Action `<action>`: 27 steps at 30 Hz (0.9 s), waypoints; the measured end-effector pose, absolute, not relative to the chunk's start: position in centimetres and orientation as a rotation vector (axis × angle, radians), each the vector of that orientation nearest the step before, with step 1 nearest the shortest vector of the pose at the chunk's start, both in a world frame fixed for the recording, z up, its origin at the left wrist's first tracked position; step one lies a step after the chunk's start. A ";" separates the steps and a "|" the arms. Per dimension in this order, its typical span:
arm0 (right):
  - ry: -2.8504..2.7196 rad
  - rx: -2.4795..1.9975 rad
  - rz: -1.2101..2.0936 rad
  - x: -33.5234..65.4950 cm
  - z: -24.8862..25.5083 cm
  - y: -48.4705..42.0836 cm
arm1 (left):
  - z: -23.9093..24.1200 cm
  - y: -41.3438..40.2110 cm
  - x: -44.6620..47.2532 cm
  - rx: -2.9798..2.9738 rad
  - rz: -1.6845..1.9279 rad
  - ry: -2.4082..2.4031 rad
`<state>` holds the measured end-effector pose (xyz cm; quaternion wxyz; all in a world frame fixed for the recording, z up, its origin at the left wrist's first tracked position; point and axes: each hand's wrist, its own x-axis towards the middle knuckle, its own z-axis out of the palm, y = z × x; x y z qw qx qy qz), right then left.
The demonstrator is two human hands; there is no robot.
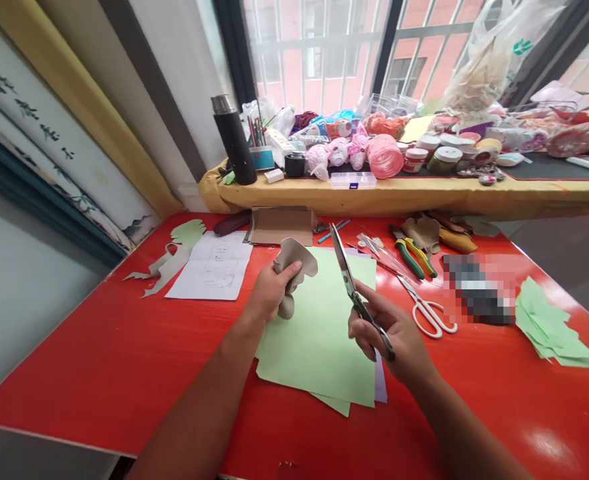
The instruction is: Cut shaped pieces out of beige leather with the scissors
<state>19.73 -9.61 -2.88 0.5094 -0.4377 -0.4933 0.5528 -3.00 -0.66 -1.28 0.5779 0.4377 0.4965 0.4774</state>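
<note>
My left hand (272, 292) is closed around a beige cut-out shape (297, 261), held just above the red table (109, 360). My right hand (392, 333) grips a pair of dark-handled scissors (349, 280), blades together and pointing up and away. Both hands hover over a stack of light green paper sheets (319, 340) with a purple sheet (380, 383) showing beneath at the right edge.
White-handled scissors (427, 308), green and yellow pliers (414, 257), a white drawn-on sheet (212, 267), green paper scraps (549, 327) and a cardboard piece (280, 225) lie on the table. A yellow-covered sill (404, 193) behind holds a black flask (234, 140), yarn and jars.
</note>
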 end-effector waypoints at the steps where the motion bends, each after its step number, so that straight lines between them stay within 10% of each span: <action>1: -1.227 -1.015 1.395 19.8 -3.0 -9.7 | -1.2 -0.3 -3.6 1.022 1.165 1.168; 27: -1.636 -1.201 1.685 19.1 -3.6 -9.6 | -2.4 2.0 -8.9 1.095 1.267 1.127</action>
